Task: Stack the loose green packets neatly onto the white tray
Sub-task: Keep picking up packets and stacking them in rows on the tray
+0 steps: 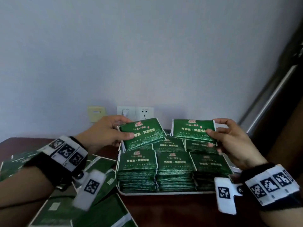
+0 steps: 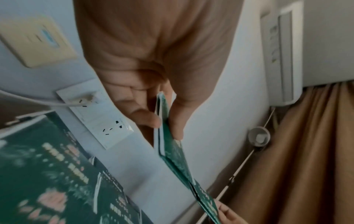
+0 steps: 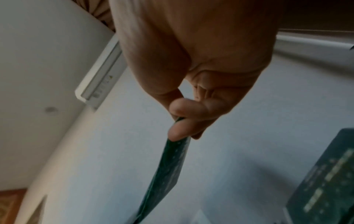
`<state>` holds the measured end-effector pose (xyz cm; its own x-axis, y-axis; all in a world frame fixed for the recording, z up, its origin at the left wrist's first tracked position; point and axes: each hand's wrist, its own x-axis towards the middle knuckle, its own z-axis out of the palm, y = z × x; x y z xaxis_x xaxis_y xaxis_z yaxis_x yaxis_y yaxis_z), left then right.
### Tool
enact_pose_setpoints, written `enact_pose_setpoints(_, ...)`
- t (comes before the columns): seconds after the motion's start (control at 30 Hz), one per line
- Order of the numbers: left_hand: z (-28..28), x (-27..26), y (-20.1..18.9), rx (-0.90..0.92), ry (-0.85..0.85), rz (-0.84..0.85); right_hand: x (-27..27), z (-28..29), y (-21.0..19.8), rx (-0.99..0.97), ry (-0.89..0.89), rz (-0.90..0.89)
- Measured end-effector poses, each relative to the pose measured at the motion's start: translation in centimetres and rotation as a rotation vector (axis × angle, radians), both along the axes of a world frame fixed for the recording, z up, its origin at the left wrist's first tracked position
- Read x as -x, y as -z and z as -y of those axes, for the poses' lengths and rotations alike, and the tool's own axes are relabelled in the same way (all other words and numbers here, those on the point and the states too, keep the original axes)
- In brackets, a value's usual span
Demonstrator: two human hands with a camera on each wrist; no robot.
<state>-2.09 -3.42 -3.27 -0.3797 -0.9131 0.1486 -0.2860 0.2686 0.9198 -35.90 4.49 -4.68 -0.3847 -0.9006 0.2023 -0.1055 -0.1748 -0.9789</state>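
Observation:
A white tray point(image 1: 164, 193) on the dark table holds several stacks of green packets point(image 1: 173, 171) in two rows. My left hand point(image 1: 108, 131) pinches a small bundle of green packets point(image 1: 142, 133) by its left end, above the tray's back left stack. My right hand point(image 1: 229, 136) pinches another bundle of green packets point(image 1: 193, 130) by its right end, above the back right stack. The left wrist view shows the left bundle point(image 2: 162, 121) edge-on between thumb and fingers. The right bundle point(image 3: 170, 166) shows edge-on in the right wrist view. Loose green packets point(image 1: 98, 167) lie left of the tray.
More loose packets point(image 1: 82, 215) spread over the table's near left. Wall sockets point(image 1: 135, 113) with a plug and a beige switch plate point(image 1: 96, 114) sit on the wall behind the tray. A brown curtain point(image 2: 306, 151) hangs to the right.

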Motion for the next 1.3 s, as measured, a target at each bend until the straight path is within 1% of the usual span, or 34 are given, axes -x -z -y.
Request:
enact_pose_setpoints(0.1,4.2,3.8,-1.3,-0.040,0.022,0.039,3.0,3.6,-0.6,-0.069,0.034,-0.016)
enact_pose_setpoints(0.17,7.2,6.4,-1.4,-0.062,-0.010,0.076,5.1,6.7,-1.0,-0.140,0.064,-0.045)
enact_pose_setpoints(0.23,9.8,8.8,-1.2,-0.101,-0.069,0.116,6.9,9.7,-1.0,-0.215,0.094,-0.113)
enact_pose_setpoints(0.3,11.9,10.7,-0.6,-0.124,-0.099,0.200,8.1,12.2,-0.5,-0.294,0.094,-0.217)
enact_pose_setpoints(0.33,12.7,11.5,-0.3,-0.109,-0.103,0.276,8.6,13.2,-0.2,-0.333,0.088,-0.271)
enact_pose_setpoints(0.37,13.2,12.1,-0.1,-0.062,-0.098,0.404,9.0,14.1,0.2,-0.369,0.084,-0.319)
enact_pose_setpoints(0.43,13.9,12.9,0.3,0.097,-0.082,0.750,9.4,15.6,0.9,-0.420,0.086,-0.393)
enact_pose_setpoints(0.47,14.2,13.2,0.6,0.170,-0.079,0.862,9.5,16.1,1.2,-0.439,0.090,-0.426)
enact_pose_setpoints(0.53,15.0,13.8,1.4,0.222,-0.063,0.941,9.5,16.7,1.8,-0.467,0.107,-0.507)
enact_pose_setpoints(0.63,15.3,14.6,2.7,0.222,-0.094,0.928,9.3,17.0,2.4,-0.531,0.157,-0.735)
enact_pose_setpoints(0.73,15.4,15.3,3.8,0.211,-0.114,0.933,9.1,16.9,2.5,-0.591,0.147,-0.880)
enact_pose_setpoints(0.9,15.2,15.1,4.0,0.222,-0.061,1.000,8.7,16.5,3.0,-0.646,0.080,-0.986)
enact_pose_setpoints(1.0,14.7,14.8,3.6,0.209,-0.043,0.956,8.5,16.1,2.9,-0.646,0.054,-1.036)
enact_pose_setpoints(1.07,14.1,14.1,2.9,0.221,-0.046,0.890,8.2,15.5,2.3,-0.613,0.059,-1.041)
enact_pose_setpoints(1.17,12.1,12.1,0.9,0.248,-0.075,0.746,7.2,13.4,0.7,-0.473,0.088,-1.017)
enact_pose_setpoints(1.23,9.9,10.2,-0.2,0.241,-0.074,0.641,5.5,11.1,-0.2,-0.349,0.079,-0.923)
enact_pose_setpoints(1.3,7.2,8.2,-0.9,0.225,-0.052,0.537,3.1,8.2,-0.9,-0.225,0.027,-0.729)
